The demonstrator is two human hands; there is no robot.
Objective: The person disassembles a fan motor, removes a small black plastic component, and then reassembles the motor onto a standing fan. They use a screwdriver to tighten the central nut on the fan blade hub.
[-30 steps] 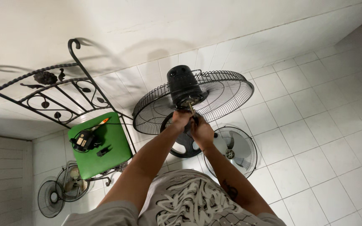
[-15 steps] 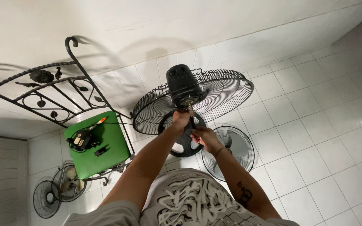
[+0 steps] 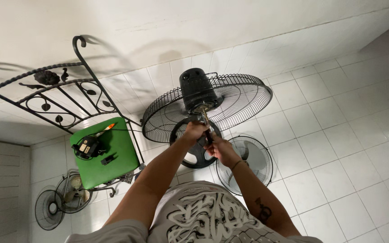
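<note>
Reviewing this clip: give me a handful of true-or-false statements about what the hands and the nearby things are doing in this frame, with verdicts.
1. Both hands grip the pole under the fan motor. True: the left hand and right hand close on the pole below it.
2. The green stool has nothing on it. False: a black part with wires and small bits lie on it.
3. A loose wire fan guard lies on the white tiled floor beside the right hand. True.
4. The fan in hand has its blades fitted. False: only the rear wire guard and motor show.
5. The iron railing stands to the right. False: it is at the left.
</note>
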